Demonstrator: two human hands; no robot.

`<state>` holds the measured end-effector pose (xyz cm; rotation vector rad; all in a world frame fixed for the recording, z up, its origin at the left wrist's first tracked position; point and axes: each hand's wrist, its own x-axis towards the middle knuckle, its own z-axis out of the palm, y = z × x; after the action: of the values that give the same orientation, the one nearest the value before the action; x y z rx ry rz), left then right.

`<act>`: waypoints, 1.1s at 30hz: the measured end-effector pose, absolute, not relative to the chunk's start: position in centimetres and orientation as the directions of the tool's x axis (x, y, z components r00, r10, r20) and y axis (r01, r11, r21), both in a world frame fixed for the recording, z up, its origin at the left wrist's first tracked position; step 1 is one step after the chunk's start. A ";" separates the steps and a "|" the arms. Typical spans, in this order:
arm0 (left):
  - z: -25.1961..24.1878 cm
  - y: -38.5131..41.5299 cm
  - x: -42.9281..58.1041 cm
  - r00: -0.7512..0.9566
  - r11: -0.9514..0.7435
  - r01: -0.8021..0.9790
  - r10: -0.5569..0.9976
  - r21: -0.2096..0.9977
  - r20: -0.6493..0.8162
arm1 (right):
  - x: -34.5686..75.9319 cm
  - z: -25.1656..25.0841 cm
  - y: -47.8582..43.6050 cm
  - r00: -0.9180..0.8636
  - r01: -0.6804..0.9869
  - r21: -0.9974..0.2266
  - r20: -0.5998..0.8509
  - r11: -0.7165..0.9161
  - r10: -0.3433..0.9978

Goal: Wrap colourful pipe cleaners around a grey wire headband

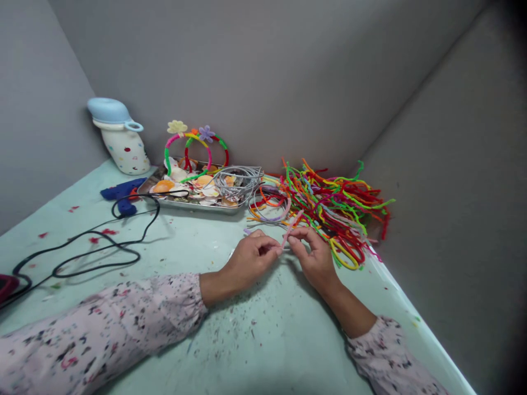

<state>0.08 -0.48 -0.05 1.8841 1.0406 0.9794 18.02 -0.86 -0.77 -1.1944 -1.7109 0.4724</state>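
My left hand (250, 258) and my right hand (313, 257) rest on the pale green table (230, 340), fingertips meeting. Both pinch a pink pipe cleaner (290, 227) that slants up and away from my fingers. Just beyond my right hand lies a heap of pipe cleaners (329, 200) in red, green, yellow and orange. Plain grey headbands (239, 180) and a few wrapped hoops (269, 206) lie behind my hands.
A metal tray (185, 204) holds shells and decorated headbands (193, 148) with felt flowers. A blue glue gun (122, 193) with a black cord (99, 241) lies at the left. A white and blue jug (119, 137) stands in the corner. Grey walls enclose the table.
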 end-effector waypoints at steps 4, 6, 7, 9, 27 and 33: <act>-0.2 -0.4 0.1 0.367 -0.374 0.308 0.895 0.875 0.253 | 18.1 -0.5 -0.5 -0.110 0.509 -0.720 0.489 0.471 0.866; -0.3 -0.3 0.1 0.382 -0.379 0.309 0.889 0.872 0.251 | 18.0 -0.5 -0.5 -0.143 0.493 -0.724 0.480 0.483 0.866; -0.3 -0.3 0.1 0.389 -0.381 0.311 0.887 0.871 0.248 | 17.9 -0.6 -0.5 -0.149 0.487 -0.730 0.471 0.479 0.870; -0.3 -0.3 0.1 0.406 -0.386 0.317 0.881 0.866 0.244 | 17.8 -0.7 -0.6 -0.148 0.482 -0.743 0.453 0.465 0.879; 0.0 -0.3 0.1 0.452 -0.401 0.304 0.859 0.864 0.239 | 17.8 -0.7 -0.8 -0.112 0.426 -0.805 0.406 0.413 0.907; -0.2 -0.1 0.2 0.456 -0.412 0.311 0.855 0.857 0.246 | 17.6 -0.7 -0.9 -0.104 0.424 -0.800 0.421 0.423 0.901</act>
<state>0.18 -0.13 -0.19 1.9413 0.9749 0.9026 17.59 -0.91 -0.70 -1.1608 -1.7105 0.6171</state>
